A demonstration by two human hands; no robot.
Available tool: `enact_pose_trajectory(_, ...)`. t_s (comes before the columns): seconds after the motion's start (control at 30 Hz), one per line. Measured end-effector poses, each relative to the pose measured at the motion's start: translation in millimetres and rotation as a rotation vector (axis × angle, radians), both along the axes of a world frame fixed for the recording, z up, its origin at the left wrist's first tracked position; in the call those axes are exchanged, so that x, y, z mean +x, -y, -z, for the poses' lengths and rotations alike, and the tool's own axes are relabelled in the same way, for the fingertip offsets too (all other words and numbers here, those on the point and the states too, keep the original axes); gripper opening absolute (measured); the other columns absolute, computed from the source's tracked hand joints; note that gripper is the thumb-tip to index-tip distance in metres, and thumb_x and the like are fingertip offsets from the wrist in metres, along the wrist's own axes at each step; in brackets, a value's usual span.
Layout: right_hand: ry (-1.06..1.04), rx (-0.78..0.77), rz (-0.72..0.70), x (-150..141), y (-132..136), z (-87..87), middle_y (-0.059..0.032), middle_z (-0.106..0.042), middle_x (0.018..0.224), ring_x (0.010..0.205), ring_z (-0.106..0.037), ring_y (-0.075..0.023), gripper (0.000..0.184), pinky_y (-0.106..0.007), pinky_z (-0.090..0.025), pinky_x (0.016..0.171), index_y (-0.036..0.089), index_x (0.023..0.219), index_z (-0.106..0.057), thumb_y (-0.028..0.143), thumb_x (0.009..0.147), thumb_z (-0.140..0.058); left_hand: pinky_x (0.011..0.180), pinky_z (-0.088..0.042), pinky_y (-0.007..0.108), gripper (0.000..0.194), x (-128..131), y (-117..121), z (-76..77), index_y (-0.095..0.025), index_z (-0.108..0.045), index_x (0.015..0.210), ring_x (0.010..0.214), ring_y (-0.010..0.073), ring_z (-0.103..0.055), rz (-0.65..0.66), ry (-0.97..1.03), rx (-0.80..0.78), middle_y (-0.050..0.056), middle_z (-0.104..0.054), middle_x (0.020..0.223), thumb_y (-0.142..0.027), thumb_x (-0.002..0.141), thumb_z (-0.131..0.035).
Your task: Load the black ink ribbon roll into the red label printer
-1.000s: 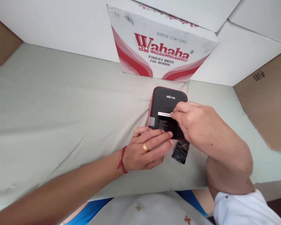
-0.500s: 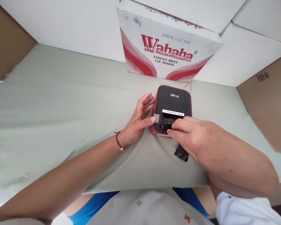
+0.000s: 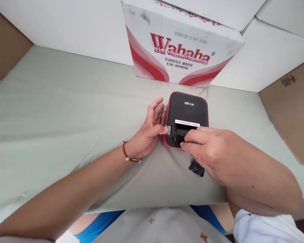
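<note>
The black and red device [image 3: 187, 111] lies flat on the cloth-covered surface [image 3: 71, 101], near the printed white carton [image 3: 184, 54]. The left hand [image 3: 147, 136] is loosely open beside the device, fingers curving up along its side and thumb at the grey patch [image 3: 168, 130]; it does not grip the body. The right hand [image 3: 212, 145] is nearly closed, with thumb and fingertips bunched at the dark recess [image 3: 179, 133]. Whether it pinches anything there, I cannot tell.

The main risk seems to be sliding or turning: the device is braced by little more than one thumb, and the cloth is wrinkled, so a hard pull or push at the recess could shift it. The fingertips could also slip, because the recess looks cramped and the right hand hides much of it; force might then land on the small parts inside. The black strip [image 3: 197, 168] sticks out from beneath the right hand, near the device's front edge, and could be snagged or creased by the palm. A fingertip might also scuff the white label [image 3: 186, 123] just above the recess.
</note>
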State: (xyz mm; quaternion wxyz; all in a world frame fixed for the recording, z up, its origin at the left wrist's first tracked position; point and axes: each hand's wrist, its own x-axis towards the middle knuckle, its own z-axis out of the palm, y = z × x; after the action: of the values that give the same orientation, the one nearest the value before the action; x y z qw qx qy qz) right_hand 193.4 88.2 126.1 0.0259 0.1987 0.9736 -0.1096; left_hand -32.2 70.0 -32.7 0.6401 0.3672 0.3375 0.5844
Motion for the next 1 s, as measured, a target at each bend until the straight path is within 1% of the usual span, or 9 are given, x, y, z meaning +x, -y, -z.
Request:
enact_pose_trajectory(0.13,-0.012,0.003,-0.038,0,-3,-1.4,-0.0098,-0.078,0.103,0.083,-0.067,-0.0212,0.032,-0.034,-0.051,0.07,0.019,0.105,-0.082,0.004,0.105,-0.053,0.152,-0.014,0.059,0.095,3,-1,-0.9,-0.05,-0.044,0.159,0.184,0.032,-0.012,-0.013,0.012,0.006,-0.008,-0.032,0.189,-0.029,0.076,-0.086)
enact_pose_trajectory(0.27,0.0,-0.05,0.023,-6,-15,-7.4,-0.0081,-0.082,0.105,0.086,-0.073,-0.0202,0.029,-0.032,-0.054,0.074,0.021,0.106,-0.084,0.01,0.107,-0.058,0.151,-0.019,0.056,0.083,7,-3,6.0,-0.044,-0.048,0.152,0.18,0.0321,-0.024,-0.031,-0.018,0.078,-0.002,-0.042,0.183,-0.037,0.079,-0.087)
enact_pose_trajectory(0.33,-0.021,-0.041,0.111,-13,-26,-7.6,-0.007,-0.084,0.106,0.089,-0.075,-0.0208,0.029,-0.033,-0.055,0.078,0.023,0.105,-0.085,0.017,0.111,-0.057,0.15,-0.021,0.055,0.074,7,-4,10.5,-0.04,-0.051,0.148,0.178,0.0325,-0.028,-0.054,-0.056,0.121,0.0,-0.047,0.179,-0.043,0.083,-0.087)
enact_pose_trajectory(0.43,-0.027,0.073,0.361,-24,-47,0.5,-0.0079,-0.086,0.112,0.099,-0.079,-0.0253,0.034,-0.037,-0.055,0.087,0.023,0.109,-0.087,0.022,0.113,-0.054,0.149,-0.023,0.055,0.073,8,-4,13.4,-0.04,-0.052,0.147,0.176,0.0324,-0.032,-0.073,-0.071,0.139,0.001,-0.05,0.177,-0.047,0.084,-0.088)
enact_pose_trajectory(0.53,0.118,0.098,0.5,-31,-63,13.1,-0.0105,-0.086,0.127,0.115,-0.079,-0.0316,0.035,-0.041,-0.054,0.092,0.021,0.12,-0.087,0.02,0.111,-0.053,0.148,-0.026,0.054,0.074,8,-3,11.6,-0.039,-0.054,0.147,0.175,0.0326,-0.035,-0.079,-0.054,0.102,0.002,-0.052,0.176,-0.047,0.083,-0.091)
enact_pose_trajectory(0.7,0.3,0.109,0.476,-38,-70,20.6,-0.0114,-0.076,0.155,0.126,-0.076,-0.0351,0.04,-0.04,-0.053,0.086,0.023,0.143,-0.079,0.024,0.108,-0.059,0.139,-0.04,0.055,0.07,7,-1,9.0,-0.036,-0.06,0.145,0.161,0.0349,-0.052,-0.076,-0.049,0.08,0.005,-0.062,0.166,-0.05,0.084,-0.091)
enact_pose_trajectory(0.77,0.369,0.121,0.469,-41,-69,19.0,-0.0132,-0.077,0.153,0.122,-0.076,-0.0357,0.041,-0.04,-0.05,0.081,0.023,0.145,-0.078,0.028,0.108,-0.061,0.137,-0.041,0.055,0.07,7,-1,9.2,-0.036,-0.061,0.145,0.159,0.0346,-0.054,-0.069,-0.046,0.077,0.005,-0.063,0.164,-0.05,0.084,-0.092)
enact_pose_trajectory(0.87,0.453,0.115,0.478,-46,-70,18.0,-0.0152,-0.08,0.136,0.115,-0.077,-0.036,0.034,-0.04,-0.046,0.076,0.02,0.134,-0.082,0.03,0.108,-0.062,0.139,-0.039,0.053,0.071,7,-1,8.8,-0.035,-0.063,0.144,0.162,0.0343,-0.051,-0.076,-0.034,0.066,0.004,-0.061,0.166,-0.049,0.082,-0.094)
enact_pose_trajectory(1.0,0.384,0.086,0.477,-43,-72,19.3,-0.0158,-0.079,0.137,0.114,-0.075,-0.0334,0.033,-0.039,-0.048,0.078,0.02,0.131,-0.083,0.027,0.105,-0.062,0.141,-0.038,0.054,0.071,7,0,7.7,-0.035,-0.064,0.143,0.162,0.0346,-0.052,-0.071,-0.023,0.054,0.005,-0.062,0.167,-0.049,0.081,-0.095)
